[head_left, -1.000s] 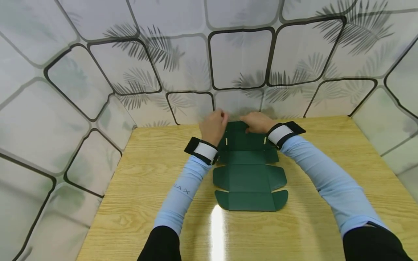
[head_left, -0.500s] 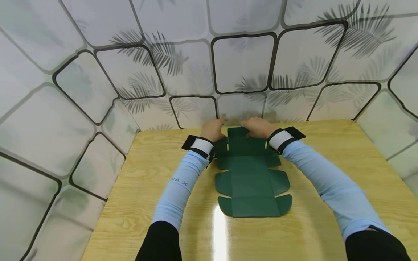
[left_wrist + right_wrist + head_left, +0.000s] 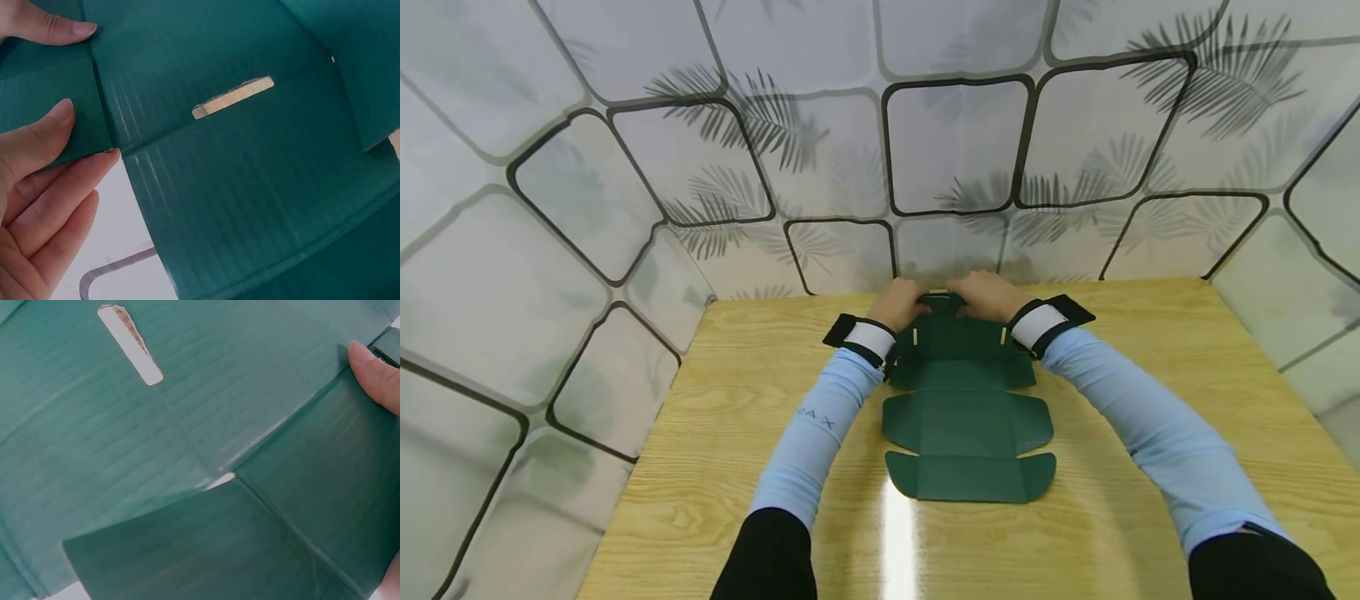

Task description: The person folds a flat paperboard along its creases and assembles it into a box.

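Observation:
A flat, unfolded green cardboard box (image 3: 967, 423) lies on the table with its notched side flaps spread. At its far end my left hand (image 3: 897, 305) pinches the left part of the far panel. The left wrist view shows that thumb (image 3: 59, 119) on the panel's face and the fingers behind its edge. On the right part of the same panel, my right hand (image 3: 991, 297) has its thumb (image 3: 375, 372) on the inner face near the crease, with fingertips behind. A narrow slot (image 3: 234, 98) runs through the cardboard beside the crease.
The wooden table (image 3: 775, 375) reaches back to a patterned fabric wall (image 3: 955, 142) close behind the hands. More of this fabric (image 3: 565, 333) encloses the left side. A bright light reflection (image 3: 898, 542) falls on the table in front of the box.
My left hand has come from beside and above the far panel onto its far edge and now grips it. The right hand stays on the far edge, now nearer the left.

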{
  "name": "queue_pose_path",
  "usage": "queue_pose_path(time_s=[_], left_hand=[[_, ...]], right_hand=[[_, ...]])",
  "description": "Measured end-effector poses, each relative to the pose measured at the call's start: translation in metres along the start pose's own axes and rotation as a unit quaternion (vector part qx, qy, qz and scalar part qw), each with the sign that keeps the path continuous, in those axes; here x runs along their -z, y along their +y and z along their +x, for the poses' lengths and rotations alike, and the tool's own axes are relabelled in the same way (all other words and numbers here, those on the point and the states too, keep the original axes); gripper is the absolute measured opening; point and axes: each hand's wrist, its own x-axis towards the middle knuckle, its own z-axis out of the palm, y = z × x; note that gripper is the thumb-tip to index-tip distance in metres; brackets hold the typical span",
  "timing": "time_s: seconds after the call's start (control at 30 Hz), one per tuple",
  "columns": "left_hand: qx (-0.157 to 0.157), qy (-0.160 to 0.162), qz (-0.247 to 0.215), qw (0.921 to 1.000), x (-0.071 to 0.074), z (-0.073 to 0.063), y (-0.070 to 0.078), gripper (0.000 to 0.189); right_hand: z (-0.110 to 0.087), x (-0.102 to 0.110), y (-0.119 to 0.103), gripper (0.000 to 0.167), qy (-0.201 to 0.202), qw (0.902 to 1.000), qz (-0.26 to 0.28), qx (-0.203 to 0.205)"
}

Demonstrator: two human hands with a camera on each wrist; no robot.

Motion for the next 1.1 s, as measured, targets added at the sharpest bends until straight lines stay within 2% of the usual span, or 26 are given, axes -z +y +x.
queue_pose_path(time_s=[0.2,0.33,0.6,0.7,0.77,0.83,0.9,0.97,1.1], left_hand=[[-0.008,-0.009,-0.002,0.9999,0.002,0.0,-0.003,0.016],[-0.009,-0.019,-0.006,0.9998,0.002,-0.001,-0.004,0.015],[0.005,-0.049,-0.009,0.9987,0.006,-0.01,-0.005,0.02],[0.016,-0.051,-0.002,0.9986,0.011,-0.02,-0.007,0.027],[0.029,-0.037,0.0,0.9989,0.015,-0.028,-0.008,0.029],[0.048,-0.018,0.001,0.9987,0.016,-0.038,-0.009,0.025],[0.073,-0.017,-0.001,0.9972,0.013,-0.049,-0.009,0.025],[0.095,-0.033,0.001,0.9949,0.006,-0.06,-0.006,0.035],[0.127,-0.09,0.024,0.9875,-0.013,-0.081,0.004,0.047]], right_hand=[[0.001,0.0,0.0,0.033,-0.007,0.9999,0.009,-0.006],[0.001,0.0,-0.001,0.025,-0.004,0.9999,0.011,-0.006],[-0.002,0.0,-0.005,0.017,0.015,0.9999,0.006,0.005],[-0.003,-0.003,-0.003,0.015,0.018,0.9998,0.01,-0.007],[-0.004,-0.005,-0.001,0.015,0.023,0.9995,0.011,-0.016],[-0.005,-0.007,0.002,0.015,0.032,0.9993,0.006,-0.02],[-0.006,-0.009,0.003,0.015,0.038,0.9991,0.002,-0.018],[-0.006,-0.009,0.003,0.014,0.041,0.9991,-0.001,-0.013],[-0.006,-0.01,0.001,0.013,0.04,0.9992,-0.002,-0.008]])
